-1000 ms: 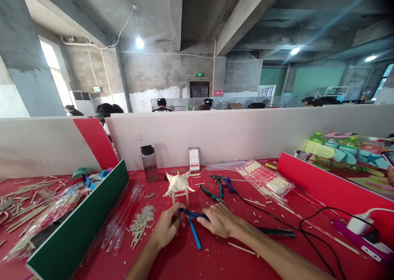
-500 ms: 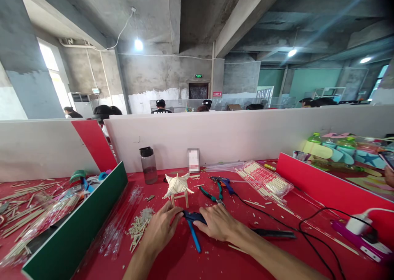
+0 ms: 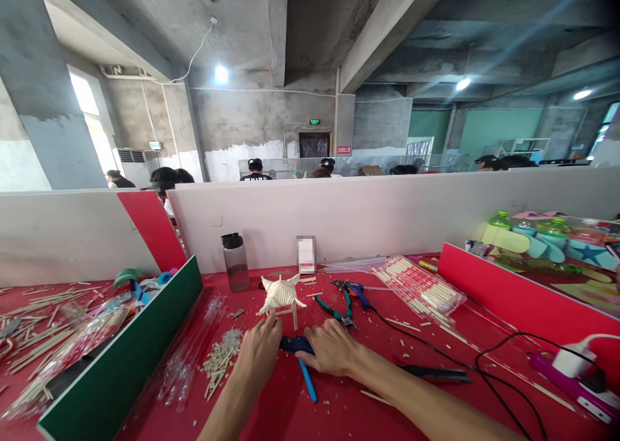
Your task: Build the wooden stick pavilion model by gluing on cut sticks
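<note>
A small pavilion model (image 3: 281,294) built of pale sticks stands on the red table (image 3: 339,409). My left hand (image 3: 259,352) reaches up to its front legs, fingers close together and touching the model's base. My right hand (image 3: 330,349) lies curled over the dark head of a blue-handled tool (image 3: 301,357), whose bright blue handle points back toward me. The two hands are almost side by side, with the tool between them.
Green-handled pliers (image 3: 335,308) and blue-handled pliers (image 3: 357,290) lie behind my right hand. A bag of sticks (image 3: 419,285), a dark-capped bottle (image 3: 236,261), stick offcuts (image 3: 220,358), a black cable (image 3: 484,363), a power strip (image 3: 576,371) and green (image 3: 121,360) and red (image 3: 508,299) dividers surround them. People sit beyond the white partition (image 3: 378,215).
My left hand let go of the blue tool and moved up to the model's legs. My right hand slid slightly left and stays on the tool. The view shifted a little.
</note>
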Available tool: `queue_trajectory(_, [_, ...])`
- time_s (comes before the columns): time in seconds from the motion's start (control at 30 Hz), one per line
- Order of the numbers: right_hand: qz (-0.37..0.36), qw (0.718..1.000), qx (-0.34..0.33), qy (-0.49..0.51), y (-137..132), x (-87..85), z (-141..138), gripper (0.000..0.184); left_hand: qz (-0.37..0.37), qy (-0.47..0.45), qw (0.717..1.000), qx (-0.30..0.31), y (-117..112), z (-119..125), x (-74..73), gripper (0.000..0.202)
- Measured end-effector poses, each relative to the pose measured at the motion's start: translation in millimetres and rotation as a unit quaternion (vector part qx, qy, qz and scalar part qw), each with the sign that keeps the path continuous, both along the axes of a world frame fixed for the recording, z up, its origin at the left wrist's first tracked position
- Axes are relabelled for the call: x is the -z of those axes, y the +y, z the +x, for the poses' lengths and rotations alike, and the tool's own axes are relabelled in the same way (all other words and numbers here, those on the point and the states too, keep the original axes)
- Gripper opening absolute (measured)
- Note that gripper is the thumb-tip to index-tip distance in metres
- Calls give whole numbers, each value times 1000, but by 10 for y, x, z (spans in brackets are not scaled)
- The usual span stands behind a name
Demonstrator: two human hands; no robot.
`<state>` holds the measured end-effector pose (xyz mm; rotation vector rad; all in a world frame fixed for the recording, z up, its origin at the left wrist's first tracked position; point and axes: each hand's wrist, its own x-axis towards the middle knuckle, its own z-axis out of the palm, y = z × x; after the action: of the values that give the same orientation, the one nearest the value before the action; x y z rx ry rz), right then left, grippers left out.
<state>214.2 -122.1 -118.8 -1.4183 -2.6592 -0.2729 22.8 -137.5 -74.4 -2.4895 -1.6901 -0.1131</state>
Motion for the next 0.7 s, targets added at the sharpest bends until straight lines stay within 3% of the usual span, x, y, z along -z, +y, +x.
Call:
queue_trajectory(0.27, [-5,1000,2,-1,64,70,-20,60,15,34,999,19,11,-8,-12,39])
queue_trajectory(0.5, [-17,1000,14,3,2,37,-15,58,36,30,998,33,68,-74,171,45])
queue_trajectory(0.6, [-26,999,33,14,-75,-15,29,59,29,-20,999,38,91,-152,226,43])
queue_trajectory(0.7, [-41,996,68,38,-180,-62,135,60,-6,-133,990,44,91,-213,248,29])
